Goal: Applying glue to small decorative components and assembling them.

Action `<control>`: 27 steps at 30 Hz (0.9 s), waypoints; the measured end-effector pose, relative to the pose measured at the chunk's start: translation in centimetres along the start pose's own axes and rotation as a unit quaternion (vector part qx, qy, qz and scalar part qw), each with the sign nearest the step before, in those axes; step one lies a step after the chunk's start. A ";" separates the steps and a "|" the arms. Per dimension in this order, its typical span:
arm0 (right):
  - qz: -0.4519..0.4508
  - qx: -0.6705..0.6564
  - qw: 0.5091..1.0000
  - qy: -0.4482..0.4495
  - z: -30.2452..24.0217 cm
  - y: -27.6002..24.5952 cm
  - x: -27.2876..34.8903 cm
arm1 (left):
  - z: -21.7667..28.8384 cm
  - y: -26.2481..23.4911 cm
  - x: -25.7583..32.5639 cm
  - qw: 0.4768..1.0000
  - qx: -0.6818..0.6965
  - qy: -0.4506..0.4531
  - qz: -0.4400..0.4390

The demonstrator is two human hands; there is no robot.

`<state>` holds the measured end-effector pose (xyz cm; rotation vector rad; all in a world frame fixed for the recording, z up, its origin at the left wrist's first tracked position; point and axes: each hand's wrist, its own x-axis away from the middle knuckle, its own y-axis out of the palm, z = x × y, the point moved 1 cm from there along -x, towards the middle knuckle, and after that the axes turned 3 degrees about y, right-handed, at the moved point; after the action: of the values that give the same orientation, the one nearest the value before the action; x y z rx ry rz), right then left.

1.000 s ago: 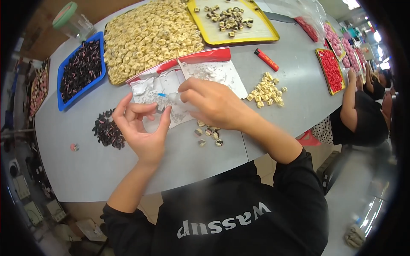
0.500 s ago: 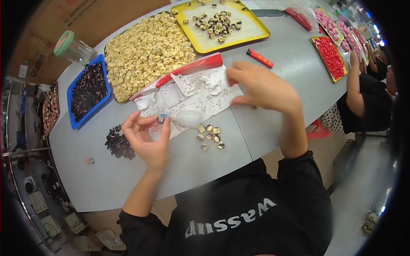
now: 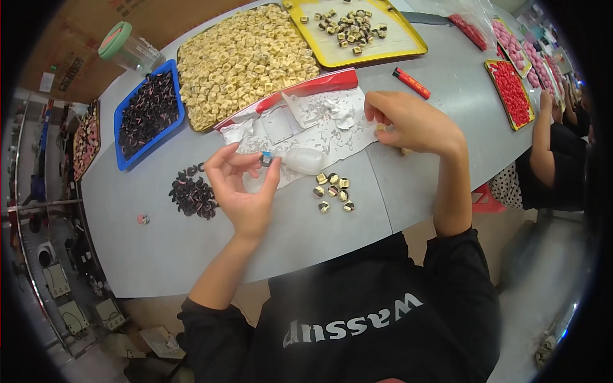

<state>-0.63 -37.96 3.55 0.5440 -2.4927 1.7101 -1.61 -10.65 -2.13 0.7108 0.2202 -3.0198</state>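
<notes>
Two hands are at work over a grey bench [image 3: 268, 242]; your left hand [image 3: 246, 188] is raised palm-up, thumb and forefinger pinching a tiny blue-and-dark part [image 3: 266, 157] at its fingertips, the other fingers curled loosely; that small part sits just left of a clear plastic bottle [image 3: 305, 161] lying on its side, its long axis running left to right, its narrow end pointing at the pinched part and almost touching it; your right hand [image 3: 412, 121] is off to the right, well apart from the bottle, fingers drawn together round a small pale piece [image 3: 381, 127] whose shape is too small to tell; so your left hand is much the nearer to the bottle, and the bottle lies to its right. Under the bottle is a crumpled clear bag with a red strip [image 3: 306, 112], spread flat; just below it, towards you, sits a small cluster of gold-and-dark pieces [image 3: 333, 191]; to the left of your left hand is a heap of dark pieces [image 3: 191, 191]. Further out, a tray of pale yellow pieces [image 3: 246, 60], a blue tray [image 3: 126, 158] of dark pieces, and a yellow tray [image 3: 383, 48] holding a few mixed ones; a red marker-like stick [image 3: 412, 83] lies right of the bag; another person's arm [image 3: 543, 143] rests at the far right by red trays [image 3: 511, 89].
</notes>
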 end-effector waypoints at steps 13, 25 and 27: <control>0.073 -0.410 0.875 -0.247 -5.3 1.9 -1.5 | 0.0 0.5 0.6 0.996 -0.004 0.036 -0.082; 0.043 -0.509 0.837 -0.197 -6.3 4.1 -2.4 | 0.2 0.2 0.4 0.996 -0.012 0.058 -0.063; 0.027 -0.515 0.836 -0.190 -6.2 4.3 -2.4 | 0.3 0.2 0.4 0.996 -0.008 0.066 -0.062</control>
<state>-0.66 -30.32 1.50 0.6938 -3.1630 0.0481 -2.03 -10.87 -2.09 0.9308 0.3021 -3.0852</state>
